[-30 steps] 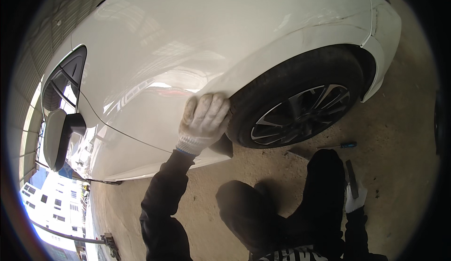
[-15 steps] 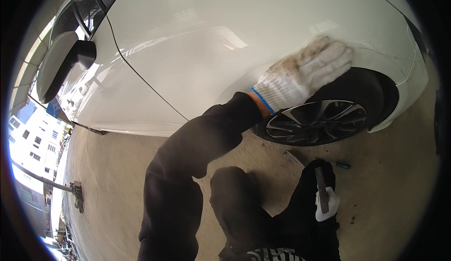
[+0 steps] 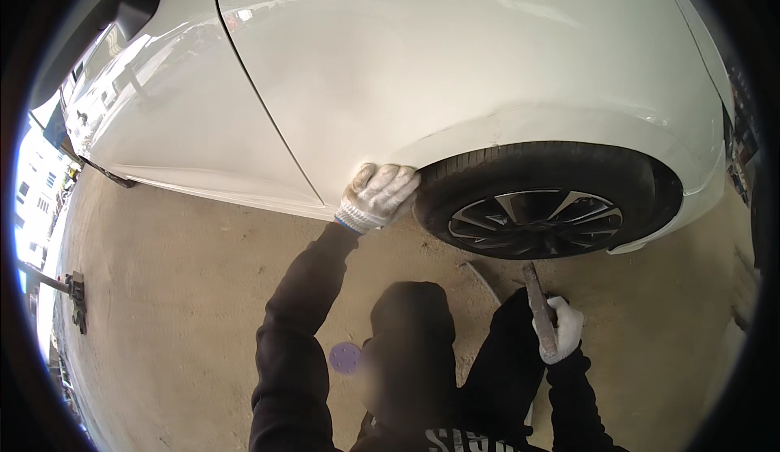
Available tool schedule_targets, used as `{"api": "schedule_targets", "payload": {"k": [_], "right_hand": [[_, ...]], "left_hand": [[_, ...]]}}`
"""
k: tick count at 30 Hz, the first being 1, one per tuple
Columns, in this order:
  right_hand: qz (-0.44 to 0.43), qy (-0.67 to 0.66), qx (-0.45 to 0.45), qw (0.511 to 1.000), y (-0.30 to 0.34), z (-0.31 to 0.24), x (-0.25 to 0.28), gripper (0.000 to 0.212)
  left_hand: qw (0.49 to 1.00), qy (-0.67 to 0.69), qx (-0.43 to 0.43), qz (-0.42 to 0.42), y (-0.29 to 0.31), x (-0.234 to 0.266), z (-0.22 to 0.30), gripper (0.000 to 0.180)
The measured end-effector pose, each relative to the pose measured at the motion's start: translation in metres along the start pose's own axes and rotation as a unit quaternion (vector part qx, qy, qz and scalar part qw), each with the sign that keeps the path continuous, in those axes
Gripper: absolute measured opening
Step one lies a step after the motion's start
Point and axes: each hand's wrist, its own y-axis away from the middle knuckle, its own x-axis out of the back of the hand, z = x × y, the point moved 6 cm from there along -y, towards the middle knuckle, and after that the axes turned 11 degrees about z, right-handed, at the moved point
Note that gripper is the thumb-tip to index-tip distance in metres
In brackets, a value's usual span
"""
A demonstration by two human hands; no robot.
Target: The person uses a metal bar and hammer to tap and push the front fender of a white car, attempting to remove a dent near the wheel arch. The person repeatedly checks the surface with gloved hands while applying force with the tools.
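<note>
My left hand (image 3: 376, 197), in a soiled white knit glove, is closed around the rear lip of the wheel arch on a white car's front fender (image 3: 349, 119). Its fingers bend toward the tyre and their tips are partly hidden. Above my right thigh, my gloved right hand (image 3: 567, 332) grips a long, flat, grey-brown bar (image 3: 537, 302), tilted with its upper end toward the wheel (image 3: 540, 220). The bar's exact kind is unclear. Faint creases show in the fender panel just above the tyre.
A thin curved metal rod (image 3: 484, 281) lies on the dusty floor (image 3: 195, 306) by my right knee. A purple perforated sanding disc (image 3: 345, 358) rests left of my legs. The car's side mirror (image 3: 134, 5) juts out at upper left, and a metal stand (image 3: 76, 302) is at far left.
My left hand has come down and left from above the tyre to the rear arch edge. My right hand has raised the bar slightly toward the wheel. The view has shifted.
</note>
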Motion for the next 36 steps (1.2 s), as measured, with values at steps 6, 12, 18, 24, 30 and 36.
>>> {"api": "schedule_targets", "payload": {"k": [6, 12, 18, 24, 30, 36], "right_hand": [[0.005, -0.066, -0.004, 0.998, 0.007, -0.009, -0.010, 0.026], [-0.017, -0.144, -0.108, 0.984, 0.041, 0.025, -0.018, 0.017], [-0.034, -0.163, -0.233, 0.958, 0.064, 0.054, -0.003, 0.017], [-0.245, -0.033, -0.202, 0.948, 0.043, 0.058, -0.045, 0.033], [-0.556, 0.170, -0.091, 0.809, 0.016, 0.062, -0.130, 0.059], [-0.707, 0.153, -0.071, 0.687, 0.042, 0.110, -0.288, 0.058]], "left_hand": [[0.995, 0.003, -0.036, 0.093, -0.072, -0.006, 0.032, 0.035], [0.986, -0.002, -0.005, 0.167, -0.104, -0.004, 0.036, 0.036], [0.978, -0.096, 0.134, 0.130, 0.032, -0.006, -0.006, 0.029], [0.965, -0.116, 0.227, 0.065, 0.141, -0.031, 0.010, 0.067], [0.984, -0.109, 0.127, 0.067, 0.146, -0.025, -0.001, 0.086], [0.997, -0.073, -0.010, 0.016, -0.002, -0.004, -0.002, 0.054]]}}
